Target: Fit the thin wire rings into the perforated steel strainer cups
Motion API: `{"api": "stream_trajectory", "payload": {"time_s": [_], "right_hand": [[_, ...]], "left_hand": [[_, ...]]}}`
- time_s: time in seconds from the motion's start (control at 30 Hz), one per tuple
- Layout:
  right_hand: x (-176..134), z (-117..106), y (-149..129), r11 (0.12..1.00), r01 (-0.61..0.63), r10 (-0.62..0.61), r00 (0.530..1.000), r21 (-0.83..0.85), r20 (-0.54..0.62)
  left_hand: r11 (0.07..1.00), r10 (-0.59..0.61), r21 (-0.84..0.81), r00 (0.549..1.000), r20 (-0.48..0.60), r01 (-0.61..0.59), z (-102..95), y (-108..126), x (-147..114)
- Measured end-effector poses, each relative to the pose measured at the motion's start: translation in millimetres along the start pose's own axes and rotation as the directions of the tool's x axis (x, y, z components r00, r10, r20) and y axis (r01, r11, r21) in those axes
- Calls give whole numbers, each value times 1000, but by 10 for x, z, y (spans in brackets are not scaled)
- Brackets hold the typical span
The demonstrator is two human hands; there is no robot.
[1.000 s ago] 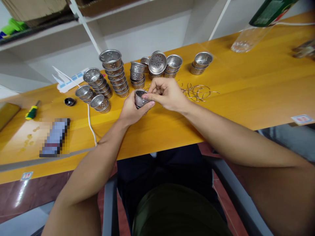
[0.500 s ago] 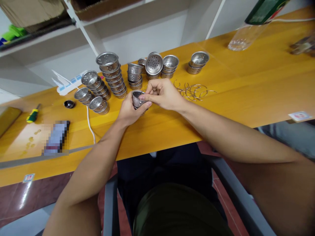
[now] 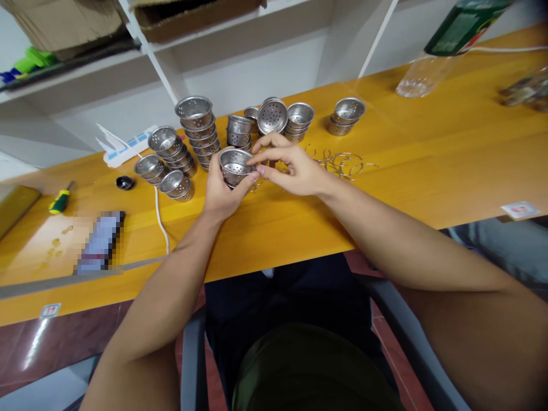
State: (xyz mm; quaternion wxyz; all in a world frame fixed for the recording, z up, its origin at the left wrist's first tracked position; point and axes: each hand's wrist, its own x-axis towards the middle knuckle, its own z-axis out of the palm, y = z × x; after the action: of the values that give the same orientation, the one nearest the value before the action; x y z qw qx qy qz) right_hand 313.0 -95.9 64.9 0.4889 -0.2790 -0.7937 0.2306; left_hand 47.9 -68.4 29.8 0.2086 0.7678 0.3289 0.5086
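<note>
My left hand (image 3: 223, 193) is closed around the perforated steel cup (image 3: 235, 165) at the centre of the frame, thumb along the near side and fingers wrapping the left wall, partly hidden behind it. My right hand (image 3: 293, 170) meets it from the right with fingers parted, index fingertip at the right rim and thumb tip close to my left thumb; I cannot tell whether they pinch the wall or only rest there. The likeliest slip, I judge, is the smooth cup turning or dropping out if my left thumb eases while my right fingertips press on that one edge. Pushing too far toward the top of the frame could bump the tall cup stack (image 3: 200, 130) just behind, and a stack that high would topple easily. A low sweep of my right wrist might scatter the tangled wire rings (image 3: 342, 165) right of centre on the wooden tabletop (image 3: 274, 240). The cup sits inside the curve of my left palm, mouth up and tipped toward me, its right rim directly beneath my right index finger; another rim seems to show under it, though my thumb hides most of that.
</note>
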Motion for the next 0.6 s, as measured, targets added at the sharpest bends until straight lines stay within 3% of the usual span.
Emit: {"api": "stream_trajectory", "payload": {"time_s": [0.2,0.27,0.33,0.4,0.47,0.53,0.6], "right_hand": [[-8,47,63,997,58,-65,988,52,142],[5,18,52,995,84,-90,989,53,114],[30,-96,37,997,70,-70,997,13,15],[58,-329,51,997,1,-15,983,-74,-185],[72,-670,120,980,-111,38,921,-168,-389],[53,-1051,244,936,-249,154,926,-250,-346],[-3,-1381,402,906,-286,208,943,-312,-260]], "left_hand": [[999,47,-28,995,90,-44,2,-43,6],[998,58,-46,993,98,-54,19,-84,20],[996,71,-55,993,89,-67,37,-138,27],[995,82,-55,994,75,-78,48,-185,18],[996,80,-45,994,77,-77,44,-205,-3],[997,66,-32,993,99,-63,29,-195,-27],[998,59,-29,991,118,-56,15,-174,-42]]}}
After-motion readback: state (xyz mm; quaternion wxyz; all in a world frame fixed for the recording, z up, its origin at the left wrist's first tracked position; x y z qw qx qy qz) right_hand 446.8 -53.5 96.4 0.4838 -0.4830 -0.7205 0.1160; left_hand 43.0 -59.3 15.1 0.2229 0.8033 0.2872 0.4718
